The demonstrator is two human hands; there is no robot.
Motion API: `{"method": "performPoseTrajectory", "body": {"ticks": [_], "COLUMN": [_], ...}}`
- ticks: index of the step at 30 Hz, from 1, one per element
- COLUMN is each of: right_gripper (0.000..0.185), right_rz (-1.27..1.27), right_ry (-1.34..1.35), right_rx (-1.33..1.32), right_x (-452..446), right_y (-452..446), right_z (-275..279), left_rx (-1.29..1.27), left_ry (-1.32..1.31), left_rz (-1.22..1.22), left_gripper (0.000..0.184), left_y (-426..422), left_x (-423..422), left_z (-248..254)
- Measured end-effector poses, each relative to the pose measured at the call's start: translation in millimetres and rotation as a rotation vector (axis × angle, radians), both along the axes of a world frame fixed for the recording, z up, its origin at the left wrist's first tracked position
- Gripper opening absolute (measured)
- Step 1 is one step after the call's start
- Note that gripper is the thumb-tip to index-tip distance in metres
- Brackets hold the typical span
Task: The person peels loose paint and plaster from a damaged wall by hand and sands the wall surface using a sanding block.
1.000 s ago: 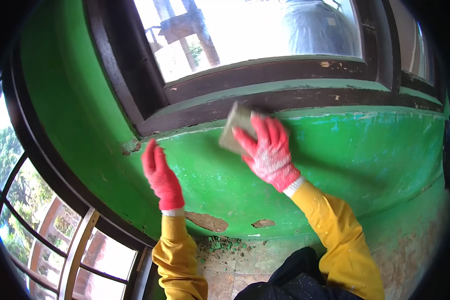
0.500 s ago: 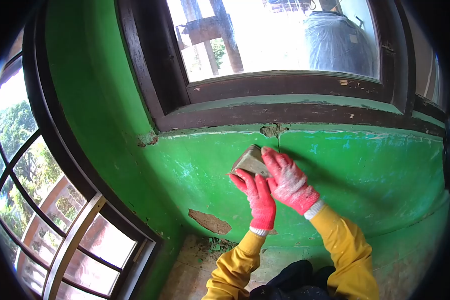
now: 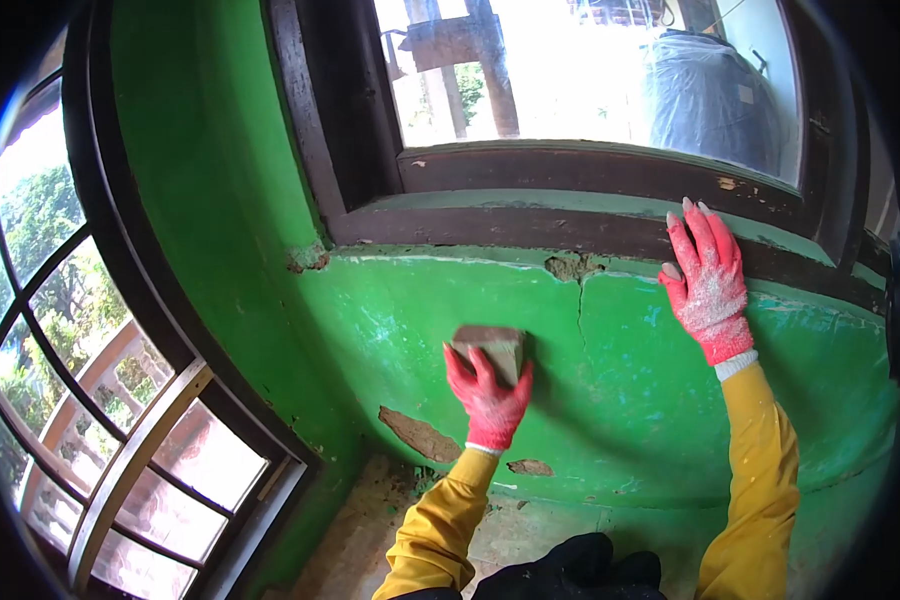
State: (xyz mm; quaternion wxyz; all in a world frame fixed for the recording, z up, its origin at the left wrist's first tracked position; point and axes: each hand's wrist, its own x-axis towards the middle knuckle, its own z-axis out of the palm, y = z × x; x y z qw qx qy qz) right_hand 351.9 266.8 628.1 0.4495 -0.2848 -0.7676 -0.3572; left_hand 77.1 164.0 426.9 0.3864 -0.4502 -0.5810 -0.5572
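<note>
My left hand (image 3: 490,400), in a red-and-white work glove, grips a grey-brown sanding block (image 3: 490,345) from below, with the fingers over its front. The block is against the green wall (image 3: 420,310), whose paint is scuffed and chipped in places. Gloved the same way, my right hand (image 3: 708,290) lies higher up to the right, its fingers stretched out onto the dark wooden window frame (image 3: 590,230). Its palm is over the top of the green wall, and nothing shows in it.
A crack runs down from a broken plaster patch (image 3: 573,266) under the frame. Lower down are two bare patches, the larger one (image 3: 420,434) at left. A barred window (image 3: 100,370) stands on the left. Paint flakes lie on the floor (image 3: 360,520) by the corner.
My right hand has let go of the block and moved up and right onto the window frame. My left hand keeps the block, now turned and slightly lower. The view has shifted slightly.
</note>
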Motion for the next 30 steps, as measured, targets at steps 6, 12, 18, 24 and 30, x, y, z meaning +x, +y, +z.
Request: {"method": "performPoseTrajectory", "body": {"ticks": [6, 12, 18, 24, 30], "right_gripper": [0.068, 0.067, 0.065, 0.068, 0.067], "right_rz": [-0.023, -0.02, -0.008, -0.045, 0.064], "right_ry": [-0.034, -0.012, -0.016, 0.0, 0.085], "right_rx": [0.002, 0.02, -0.01, 0.054, 0.023], "right_x": [-1.4, -1.3, -2.0, -0.1, -1.3], "right_y": [-0.5, 0.8, -0.3, -0.4, 3.4], "right_z": [-0.6, 1.2, -1.3, -6.2, -9.3], "left_rx": [0.097, 0.142, 0.06, 0.107, -0.012], "left_ry": [-0.102, -0.154, -0.102, -0.164, 0.274], "left_rz": [-0.027, 0.008, 0.013, 0.025, 0.045], "left_gripper": [0.098, 0.099, 0.099, 0.091, 0.097], "left_y": [-0.7, 3.6, -8.7, -10.2, -3.4], "left_x": [-17.4, -22.4, -44.4, -57.9, -45.3], "left_z": [111.9, 70.3, 63.3, 128.9, 24.4]}}
